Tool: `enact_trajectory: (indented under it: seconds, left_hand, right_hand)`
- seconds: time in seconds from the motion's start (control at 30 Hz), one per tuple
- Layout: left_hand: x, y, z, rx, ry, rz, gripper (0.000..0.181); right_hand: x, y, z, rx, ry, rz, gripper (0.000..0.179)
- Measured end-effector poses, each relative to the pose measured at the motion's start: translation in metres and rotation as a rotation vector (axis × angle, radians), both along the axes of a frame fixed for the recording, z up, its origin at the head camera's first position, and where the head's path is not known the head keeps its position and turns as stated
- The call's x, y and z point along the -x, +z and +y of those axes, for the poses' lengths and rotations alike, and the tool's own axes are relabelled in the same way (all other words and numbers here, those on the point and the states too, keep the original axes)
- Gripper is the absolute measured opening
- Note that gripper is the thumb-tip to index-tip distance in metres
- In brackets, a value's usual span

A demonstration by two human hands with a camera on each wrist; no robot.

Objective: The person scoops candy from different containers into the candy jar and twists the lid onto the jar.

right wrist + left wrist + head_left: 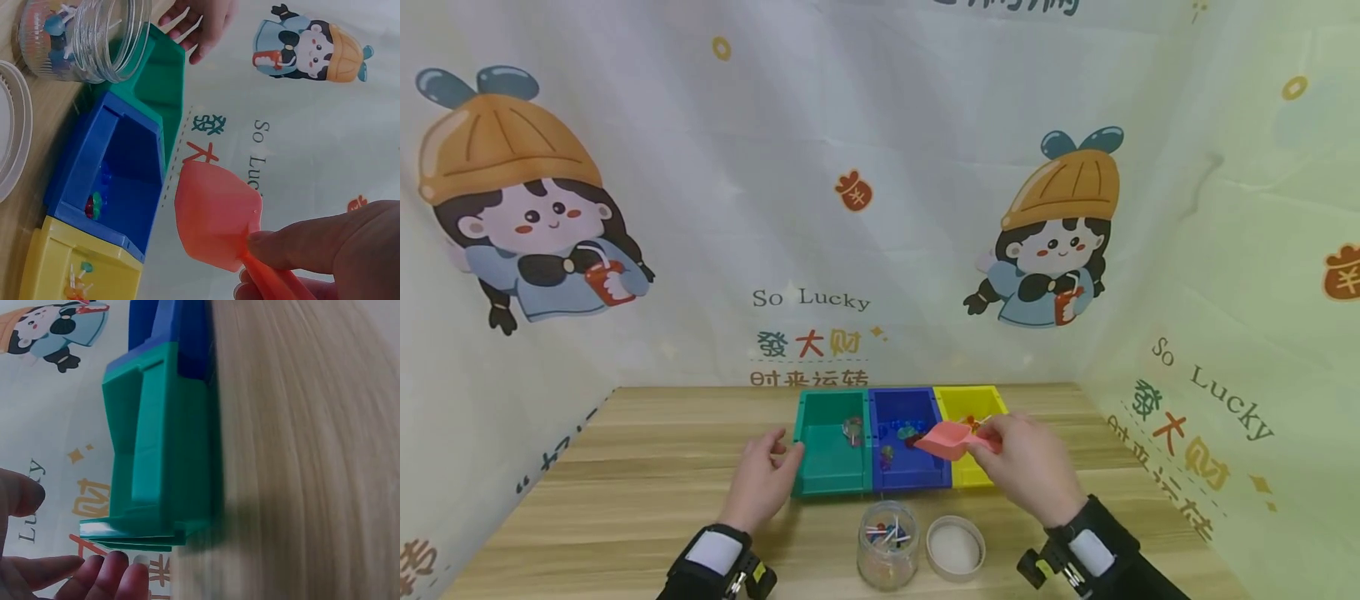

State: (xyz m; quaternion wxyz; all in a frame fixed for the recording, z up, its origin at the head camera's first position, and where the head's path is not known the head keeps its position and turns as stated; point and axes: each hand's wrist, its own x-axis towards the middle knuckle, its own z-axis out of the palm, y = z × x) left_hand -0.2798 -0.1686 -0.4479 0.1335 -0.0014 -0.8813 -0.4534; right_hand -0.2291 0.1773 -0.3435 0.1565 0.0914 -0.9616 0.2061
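My right hand (1030, 467) pinches the handle of a coral-pink scoop (946, 440), held above the blue and yellow bins. In the right wrist view the thumb presses on the handle by the scoop's bowl (215, 212), and no candy shows in it. My left hand (763, 479) is by the left side of the green bin (827, 467), its fingers loosely bent and holding nothing. The blue bin (917, 478) has several small blue, green and red pieces. In the yellow bin (972, 477) lie orange and green pieces with white sticks, partly behind the scoop.
A clear glass jar (887, 567) with small coloured lollipops stands open in front of the bins. Beside it on the right lies its round white lid (955, 547). The wooden table (647, 467) meets a printed cloth backdrop (700, 208) behind the bins.
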Motion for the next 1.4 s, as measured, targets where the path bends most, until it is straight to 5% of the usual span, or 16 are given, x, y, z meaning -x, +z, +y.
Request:
enact_trajectory:
  seconds: [0.2, 0.4, 0.47, 0.67, 0.77, 1.1, 1.4]
  left_hand:
    - [0.011, -0.013, -0.003, 0.022, -0.018, 0.009, 0.058]
    - [0.057, -0.070, -0.020, 0.090, -0.016, 0.146, 0.046]
    - [0.064, -0.078, -0.022, 0.100, -0.015, 0.146, 0.048]
    - [0.029, -0.030, -0.006, -0.009, -0.017, -0.003, 0.053]
    - [0.019, -0.018, -0.001, 0.000, -0.013, -0.038, 0.051]
    - [0.018, -0.017, -0.001, 0.043, -0.039, -0.029, 0.047]
    - [0.018, -0.015, -0.002, 0.057, -0.046, -0.027, 0.047]
  right_hand:
    - [0.011, -0.009, -0.011, -0.005, -0.008, -0.027, 0.024]
    - [0.024, -0.022, -0.024, -0.016, -0.035, -0.083, 0.024]
    - [0.029, -0.026, -0.028, -0.022, -0.037, -0.085, 0.023]
    - [0.040, -0.038, -0.039, -0.056, -0.037, -0.054, 0.021]
    - [0.044, -0.045, -0.043, -0.076, -0.041, -0.042, 0.019]
    - [0.057, -0.053, -0.052, -0.117, -0.014, -0.045, 0.009]
    - [0.074, -0.052, -0.069, -0.139, -0.048, -0.104, 0.028]
